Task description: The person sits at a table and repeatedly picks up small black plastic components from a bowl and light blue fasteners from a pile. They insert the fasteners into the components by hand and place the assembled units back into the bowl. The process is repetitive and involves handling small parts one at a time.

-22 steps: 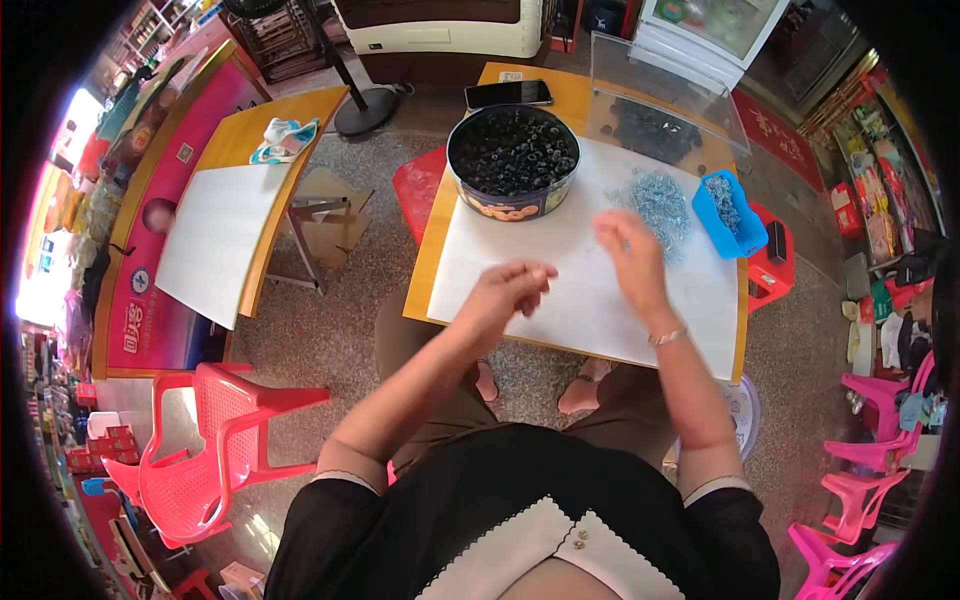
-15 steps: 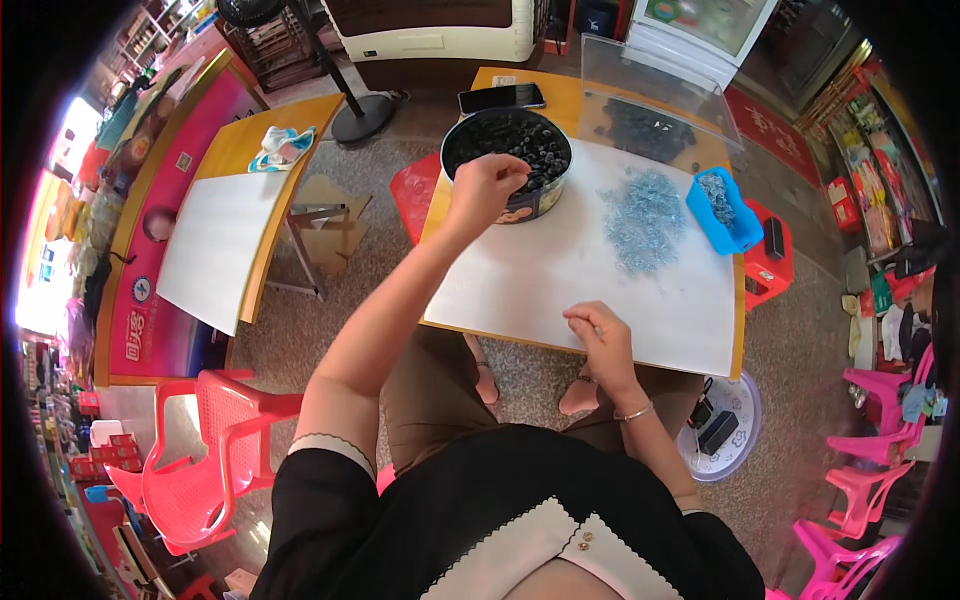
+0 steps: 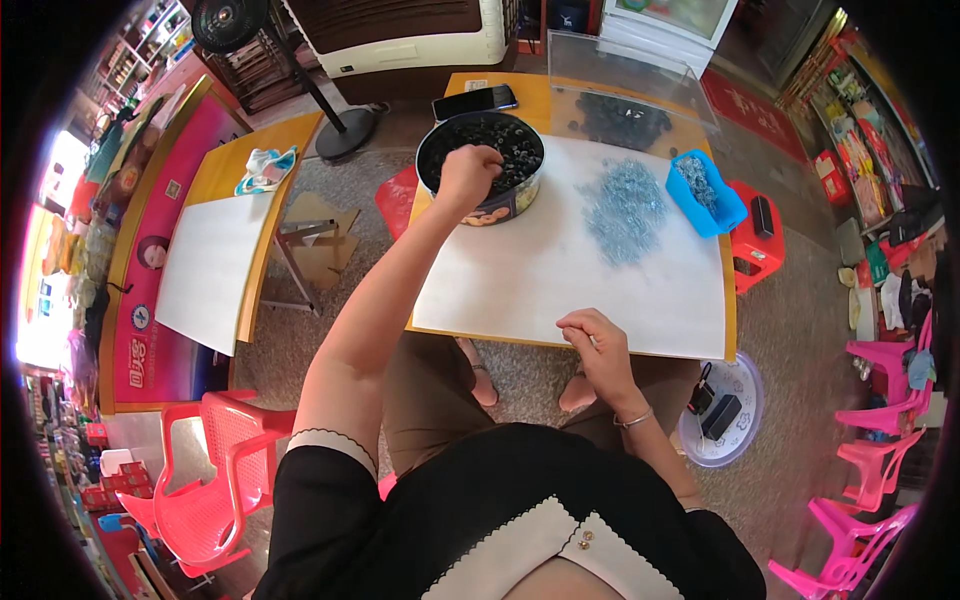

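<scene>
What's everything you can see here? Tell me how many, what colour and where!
Tub: 1, dark with printed sides, main table's far left
Black pieces: uncountable, black, in tub and at table's far right
Clear pieces: uncountable, pale blue, heaped on sheet and in bin
Bin: 1, blue, table's right edge
Sheets: 2, white, one per table
Tables: 2, yellow-brown, centre and left
Phone: 1, black, behind tub
Cloth: 1, white and teal, left table
Fan: 1, black, top left
Armchair: 1, red, lower left
Pink chairs: several, pink, right
Shelf goods: too small to count, many colours, sides
Left hand: 1, bare, at tub's mouth
Right hand: 1, bare, table's near edge
</scene>
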Available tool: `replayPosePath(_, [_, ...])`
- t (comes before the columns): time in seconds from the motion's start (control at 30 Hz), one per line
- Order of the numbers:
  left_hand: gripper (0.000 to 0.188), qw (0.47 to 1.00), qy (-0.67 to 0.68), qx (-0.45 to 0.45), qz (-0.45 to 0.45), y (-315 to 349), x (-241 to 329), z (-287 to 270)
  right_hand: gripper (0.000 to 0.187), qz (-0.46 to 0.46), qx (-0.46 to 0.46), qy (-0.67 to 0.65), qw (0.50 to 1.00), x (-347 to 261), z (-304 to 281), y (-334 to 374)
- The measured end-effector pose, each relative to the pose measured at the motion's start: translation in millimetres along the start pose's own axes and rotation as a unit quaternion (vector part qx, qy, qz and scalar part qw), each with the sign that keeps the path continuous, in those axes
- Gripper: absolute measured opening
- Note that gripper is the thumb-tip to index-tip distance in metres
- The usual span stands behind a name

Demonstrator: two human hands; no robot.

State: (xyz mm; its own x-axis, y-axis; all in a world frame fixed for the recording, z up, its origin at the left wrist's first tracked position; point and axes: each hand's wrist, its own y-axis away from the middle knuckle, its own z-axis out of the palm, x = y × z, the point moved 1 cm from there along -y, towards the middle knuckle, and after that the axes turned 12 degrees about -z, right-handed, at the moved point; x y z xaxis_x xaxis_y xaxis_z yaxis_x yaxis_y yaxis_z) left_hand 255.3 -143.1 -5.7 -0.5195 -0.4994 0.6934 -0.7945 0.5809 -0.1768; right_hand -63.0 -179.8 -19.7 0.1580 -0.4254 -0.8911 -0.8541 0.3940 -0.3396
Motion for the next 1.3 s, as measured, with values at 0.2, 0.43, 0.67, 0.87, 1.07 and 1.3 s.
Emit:
replayPosePath(0.2, [0.025, 0.838, 0.497, -0.162, -0.16, 40.0, 20.9, -25.8, 0.01, 0.002, 0.009, -0.003, 1.0, -11.3, -2.2, -2.2])
replayPosePath(0.43, [0.026, 0.583, 0.705, -0.323, -0.242, 169.3, 52.2, -15.2, 0.016, -0.057, 0.077, -0.06, 0.994, -40.9, 1.2, -18.9])
replayPosePath(0.67, [0.024, 0.567, 0.716, -0.329, -0.242, 222.7, 70.5, -12.6, 0.021, -0.092, 0.077, -0.055, 0.991, -69.4, 7.9, -15.1])
replayPosePath(0.87, [0.029, 0.576, 0.706, -0.324, -0.255, 238.1, 80.2, -9.7, 0.025, -0.108, 0.069, 0.007, 0.992, -74.3, 9.1, -3.0])
replayPosePath(1.07, [0.026, 0.567, 0.693, -0.347, -0.279, 245.6, 76.3, -5.8, 0.023, -0.121, 0.079, 0.047, 0.988, -71.6, 5.5, 1.7])
replayPosePath(1.3, [0.031, 0.571, 0.662, -0.388, -0.292, 249.4, 69.1, -2.6, 0.021, -0.135, 0.051, 0.052, 0.988, -63.1, 3.3, 11.0])
